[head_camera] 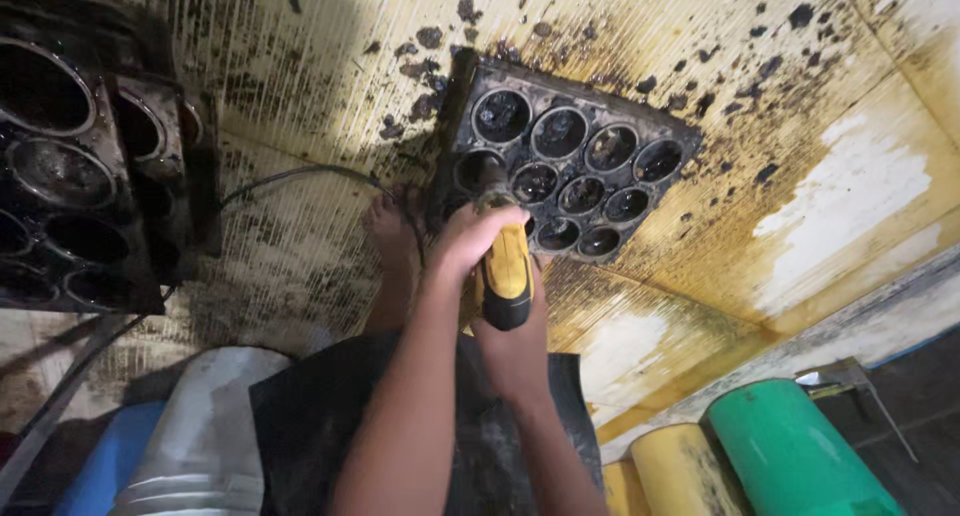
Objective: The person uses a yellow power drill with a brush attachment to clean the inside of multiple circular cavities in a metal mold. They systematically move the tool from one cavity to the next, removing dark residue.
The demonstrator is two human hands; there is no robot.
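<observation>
Hands clamp a yellow drill [505, 271], left grip [470, 241] on its body, right grip [520, 351] beneath, steadying its tip in the blackened tray [575, 171] just beyond.

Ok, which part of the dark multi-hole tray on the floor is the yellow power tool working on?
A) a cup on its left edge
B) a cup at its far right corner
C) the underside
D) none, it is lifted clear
A: the yellow power tool, gripped by the left hand with the right hand below it, points into a left-edge cup of the tray.
</observation>
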